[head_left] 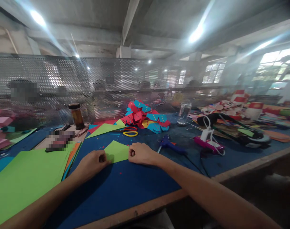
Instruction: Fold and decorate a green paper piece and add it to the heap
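A small piece of light green paper [118, 151], peaked at its top edge, lies between my hands on the blue tabletop [135, 181]. My left hand [95, 161] pinches its left corner, fingers closed. At the opposite corner, my right hand [140, 153] is curled shut on the same paper. Just behind sit scissors [130, 133] with yellow and red handles, beside another green paper piece [104, 128]. A blue glue gun [172, 145] rests to the right of my right hand. Large green sheets [27, 175] are stacked near my left forearm.
Folded red and blue paper shapes [145, 116] are heaped at the back. A jar of brown liquid [76, 116] and a clear glass [184, 114] stand there too. On the right are a purple glue gun [209, 144] and a black-and-white object [252, 133]. A perforated screen [111, 73] borders the table.
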### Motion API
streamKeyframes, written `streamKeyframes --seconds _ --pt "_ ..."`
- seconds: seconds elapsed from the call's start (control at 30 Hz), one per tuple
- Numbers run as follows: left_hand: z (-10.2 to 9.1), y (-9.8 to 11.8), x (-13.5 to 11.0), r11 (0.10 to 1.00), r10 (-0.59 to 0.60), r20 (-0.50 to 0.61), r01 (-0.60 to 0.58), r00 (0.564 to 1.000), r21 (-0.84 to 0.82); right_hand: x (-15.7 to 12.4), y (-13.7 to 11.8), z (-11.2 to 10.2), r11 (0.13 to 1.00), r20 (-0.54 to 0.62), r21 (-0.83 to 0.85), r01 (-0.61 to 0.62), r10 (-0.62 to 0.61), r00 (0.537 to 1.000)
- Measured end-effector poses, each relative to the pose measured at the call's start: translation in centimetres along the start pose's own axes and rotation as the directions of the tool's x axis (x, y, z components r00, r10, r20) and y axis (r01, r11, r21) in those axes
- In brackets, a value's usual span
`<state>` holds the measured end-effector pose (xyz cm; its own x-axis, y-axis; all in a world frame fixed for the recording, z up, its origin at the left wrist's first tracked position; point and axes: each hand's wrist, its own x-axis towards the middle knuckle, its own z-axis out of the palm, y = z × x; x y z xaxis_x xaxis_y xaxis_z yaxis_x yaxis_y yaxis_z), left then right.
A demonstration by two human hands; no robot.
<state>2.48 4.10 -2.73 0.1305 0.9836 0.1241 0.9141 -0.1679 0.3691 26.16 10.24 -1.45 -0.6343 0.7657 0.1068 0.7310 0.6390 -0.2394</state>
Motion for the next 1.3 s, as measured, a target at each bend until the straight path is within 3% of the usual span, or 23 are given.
streamKeyframes --seconds 1.3 --pt "0.1 -0.1 0.0 1.000 -0.008 0.011 0.008 1.000 -0.027 -0.9 0.9 -2.4 0.996 0.145 -0.042 -0.080 0.086 0.986"
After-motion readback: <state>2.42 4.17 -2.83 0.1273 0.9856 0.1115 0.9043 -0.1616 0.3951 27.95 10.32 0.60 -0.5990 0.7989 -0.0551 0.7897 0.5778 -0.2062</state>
